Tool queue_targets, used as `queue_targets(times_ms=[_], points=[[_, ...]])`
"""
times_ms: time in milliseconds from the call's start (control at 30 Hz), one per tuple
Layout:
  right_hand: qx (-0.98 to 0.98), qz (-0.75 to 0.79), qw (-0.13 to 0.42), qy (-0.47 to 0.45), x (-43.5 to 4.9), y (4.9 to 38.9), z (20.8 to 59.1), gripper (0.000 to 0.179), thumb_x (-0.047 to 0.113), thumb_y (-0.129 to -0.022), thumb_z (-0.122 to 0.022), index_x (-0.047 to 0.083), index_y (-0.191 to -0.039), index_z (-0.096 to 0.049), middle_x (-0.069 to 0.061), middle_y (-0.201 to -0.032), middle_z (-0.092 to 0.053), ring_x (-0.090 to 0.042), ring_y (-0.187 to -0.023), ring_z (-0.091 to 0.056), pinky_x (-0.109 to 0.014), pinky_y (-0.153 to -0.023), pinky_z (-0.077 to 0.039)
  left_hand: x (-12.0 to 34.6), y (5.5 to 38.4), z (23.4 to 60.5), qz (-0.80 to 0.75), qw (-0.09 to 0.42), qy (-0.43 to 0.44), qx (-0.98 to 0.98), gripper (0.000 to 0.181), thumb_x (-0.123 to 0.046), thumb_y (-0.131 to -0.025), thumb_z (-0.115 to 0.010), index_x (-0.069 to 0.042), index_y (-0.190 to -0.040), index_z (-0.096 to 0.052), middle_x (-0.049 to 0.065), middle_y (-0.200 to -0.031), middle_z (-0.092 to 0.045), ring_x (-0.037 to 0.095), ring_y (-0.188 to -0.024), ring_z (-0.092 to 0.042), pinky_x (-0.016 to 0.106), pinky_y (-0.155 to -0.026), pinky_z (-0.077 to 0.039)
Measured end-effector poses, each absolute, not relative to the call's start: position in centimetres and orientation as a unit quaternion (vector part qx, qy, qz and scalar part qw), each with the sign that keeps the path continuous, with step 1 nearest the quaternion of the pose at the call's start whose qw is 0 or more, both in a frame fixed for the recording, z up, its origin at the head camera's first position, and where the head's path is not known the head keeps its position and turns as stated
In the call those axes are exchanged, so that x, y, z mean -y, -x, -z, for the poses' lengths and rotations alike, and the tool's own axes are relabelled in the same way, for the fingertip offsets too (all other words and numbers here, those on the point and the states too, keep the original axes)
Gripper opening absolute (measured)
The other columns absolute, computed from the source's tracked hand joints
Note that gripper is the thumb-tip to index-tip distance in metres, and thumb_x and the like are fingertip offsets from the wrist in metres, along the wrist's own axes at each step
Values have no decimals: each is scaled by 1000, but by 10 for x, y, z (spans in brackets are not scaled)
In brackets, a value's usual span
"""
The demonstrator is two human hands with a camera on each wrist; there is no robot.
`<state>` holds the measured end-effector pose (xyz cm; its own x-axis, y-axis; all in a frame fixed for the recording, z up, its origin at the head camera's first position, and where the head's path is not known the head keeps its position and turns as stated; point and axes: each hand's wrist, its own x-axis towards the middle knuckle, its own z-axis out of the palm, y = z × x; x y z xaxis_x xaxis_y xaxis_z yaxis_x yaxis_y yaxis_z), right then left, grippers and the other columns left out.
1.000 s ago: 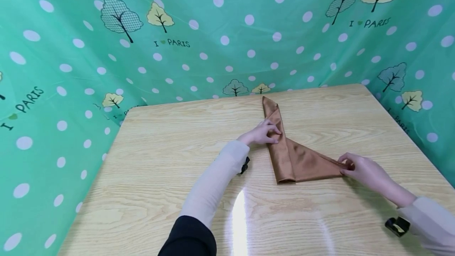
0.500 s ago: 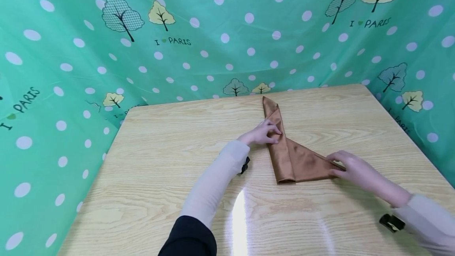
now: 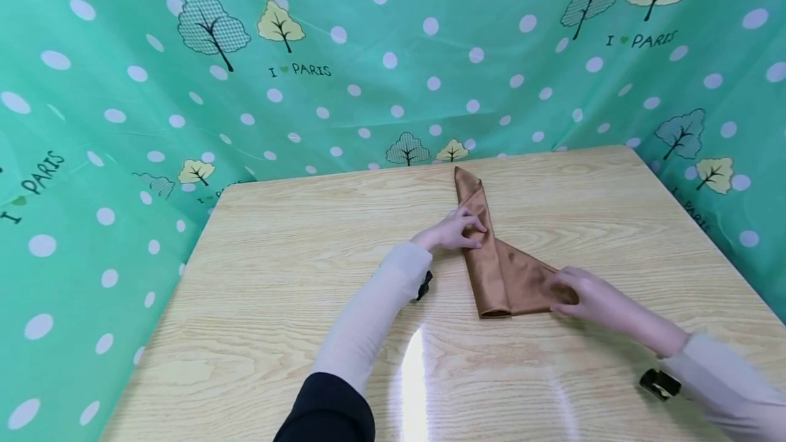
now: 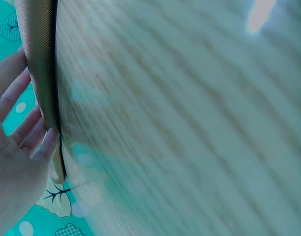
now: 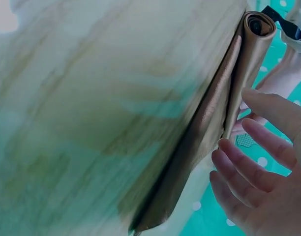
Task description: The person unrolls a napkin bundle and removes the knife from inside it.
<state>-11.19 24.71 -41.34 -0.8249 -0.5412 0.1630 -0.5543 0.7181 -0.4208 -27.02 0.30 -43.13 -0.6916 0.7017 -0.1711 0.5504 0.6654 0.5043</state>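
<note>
A brown satiny cloth lies on the table, its left part a flattened roll and its right part a tapering flap. My left hand rests on the upper half of the roll, fingertips pressing its surface. The left wrist view shows those fingers lightly bent along the cloth. Over the flap's right end is my right hand, thumb and fingers apart, covering the tip. From the right wrist, my right hand appears with loosely spread fingers and nothing between them; the roll's coiled end shows beyond.
Pale wood-grain table surrounds the cloth, with a bright light reflection in front. A green dotted curtain printed with trees hangs along the back and sides. Black wrist devices sit at both sleeves.
My right hand has let go of the flap's right tip and moved left over the flap. The left hand and the roll have stayed in place.
</note>
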Motion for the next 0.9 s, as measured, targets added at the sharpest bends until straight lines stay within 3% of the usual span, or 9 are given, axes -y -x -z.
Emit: queue_targets(times_ms=[467, 633, 900], points=[[927, -224, 0, -302, -241, 113, 424, 28, 11, -65, -76, 9, -90, -62, -5, -90, -57, -23, -81, -55, -31, -63, -43, -3, 270, 430, -211, 188, -342, -896, 33, -28, -83, -62, -16, -113, -57, 6, -127, -33, 21, -120, -29, 28, -98, -26], [927, -229, -11, -297, -240, 115, 425, 24, 9, -66, -75, 9, -87, -62, -2, -87, -54, -18, -78, -52, -30, -61, -42, -4, 270, 430, -214, 190, -337, -897, 33, -28, -82, -62, -17, -113, -57, 6, -127, -33, 21, -120, -28, 29, -98, -27], [917, -229, 24, -325, -240, 118, 429, 21, 5, -65, -74, 12, -78, -59, 5, -80, -48, -10, -72, -45, -27, -59, -38, -6, 267, 425, -206, 176, -338, -901, 33, -26, -82, -63, -15, -112, -58, 8, -129, -35, 22, -120, -31, 28, -98, -27]])
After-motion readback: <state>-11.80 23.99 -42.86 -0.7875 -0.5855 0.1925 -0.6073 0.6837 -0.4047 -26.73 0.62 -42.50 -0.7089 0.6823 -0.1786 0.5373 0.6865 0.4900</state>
